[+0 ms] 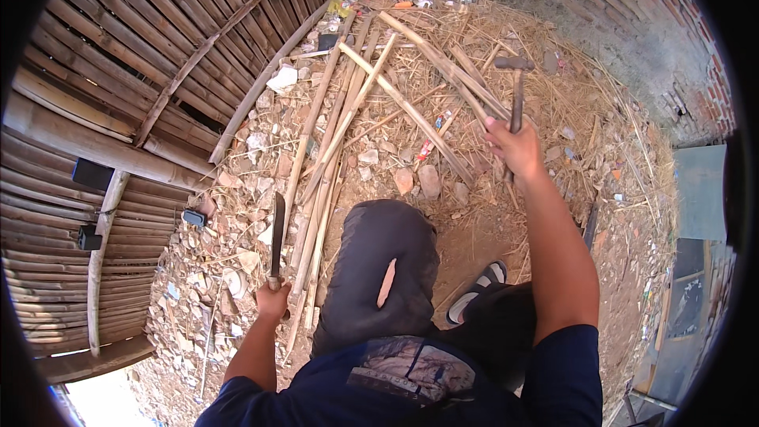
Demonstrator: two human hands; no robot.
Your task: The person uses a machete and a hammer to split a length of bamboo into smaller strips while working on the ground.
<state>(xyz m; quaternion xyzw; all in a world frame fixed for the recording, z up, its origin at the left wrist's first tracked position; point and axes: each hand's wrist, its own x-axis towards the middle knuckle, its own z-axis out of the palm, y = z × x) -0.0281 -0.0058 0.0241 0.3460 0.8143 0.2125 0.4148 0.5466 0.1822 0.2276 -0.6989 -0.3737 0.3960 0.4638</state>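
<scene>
Head view: left hand (pixel 272 301) tight round one machete (pixel 277 235), right hand (pixel 518 149) tight round one hammer (pixel 517 99).

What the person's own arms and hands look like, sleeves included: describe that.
The left hand and right hand are bare, with no gloves, rings or watch visible. The forearms are bare too. The short sleeves are plain dark navy, part of a navy shirt with a printed picture on its front.

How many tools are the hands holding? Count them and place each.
2: a machete in the left hand, blade pointing away from the person; a hammer in the right hand, head at the far end.
</scene>
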